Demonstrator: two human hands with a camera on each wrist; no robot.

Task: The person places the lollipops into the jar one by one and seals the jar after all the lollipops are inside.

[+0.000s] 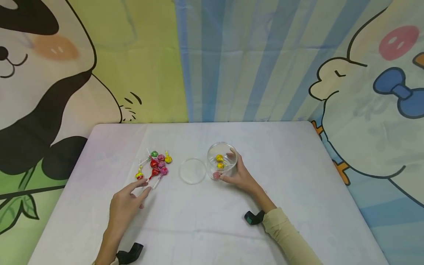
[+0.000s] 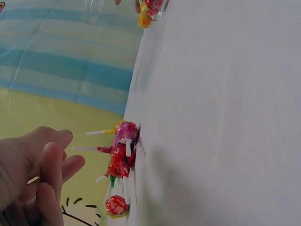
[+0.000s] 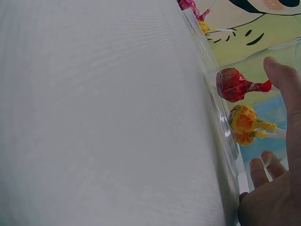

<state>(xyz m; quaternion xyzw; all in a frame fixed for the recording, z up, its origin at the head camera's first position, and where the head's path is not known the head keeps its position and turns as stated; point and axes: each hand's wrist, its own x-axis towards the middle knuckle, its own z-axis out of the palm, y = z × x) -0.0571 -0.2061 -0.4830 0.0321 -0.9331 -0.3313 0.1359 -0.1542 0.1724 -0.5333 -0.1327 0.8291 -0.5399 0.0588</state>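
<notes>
My left hand (image 1: 124,206) hovers at the near side of a pile of wrapped lollipops (image 1: 155,171), thumb and fingers slightly bent and spread. The left wrist view shows this hand (image 2: 30,169) apart from the sticks, holding nothing. With its fingers and thumb curved around the side, my right hand (image 1: 244,178) grips a clear round plastic jar (image 1: 210,156). Inside lie two yellow lollipops (image 3: 243,118) and a red-pink one (image 3: 231,85). A clear round lid (image 1: 192,171) lies flat between the pile and the jar.
A white cloth covers the table (image 1: 198,213). Behind it hangs a curtain (image 1: 225,66) with cartoon animals and stripes. Each wrist wears a black camera mount, one at the left (image 1: 130,254) and one at the right (image 1: 254,217).
</notes>
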